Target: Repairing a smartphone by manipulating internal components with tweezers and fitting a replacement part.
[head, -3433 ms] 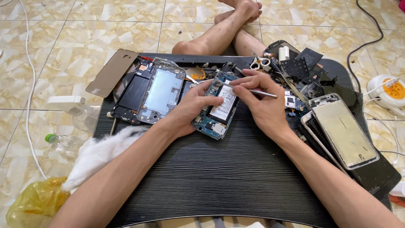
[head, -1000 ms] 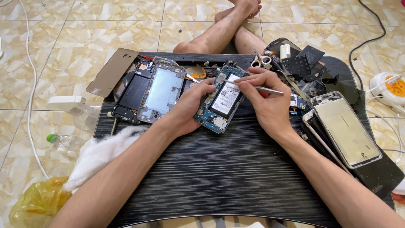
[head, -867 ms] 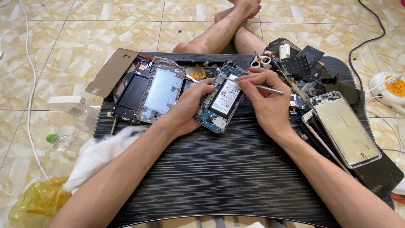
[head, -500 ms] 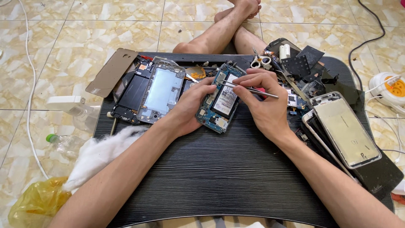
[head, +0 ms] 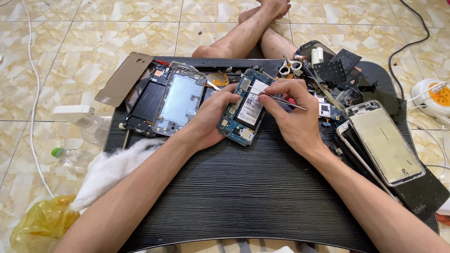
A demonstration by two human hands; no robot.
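Bright, even light fills the scene. Shadows are soft and faint. The floor tiles point(head: 93, 28) shine a little. The picture is sharp, though its edges bend slightly.

A dark, ridged, round-cornered tabletop point(head: 243, 197) sits low over a beige marbled tile floor point(head: 93, 28), with a second opened phone frame with a pale blue metal plate point(head: 180, 99) lying on its left part beside a flat tan back cover point(head: 124, 78) that overhangs the edge. On the right lie stacked silver-rimmed phone screens point(head: 386, 143), small white-handled scissors point(head: 290, 67) and a heap of dark loose parts point(head: 337, 75). Off the table's left edge there is white cotton wadding point(head: 105, 168), a crumpled yellow plastic bag point(head: 40, 222) and a clear bottle with a green cap point(head: 70, 157), while a white and orange extension reel point(head: 433, 96) rests on the floor at far right.
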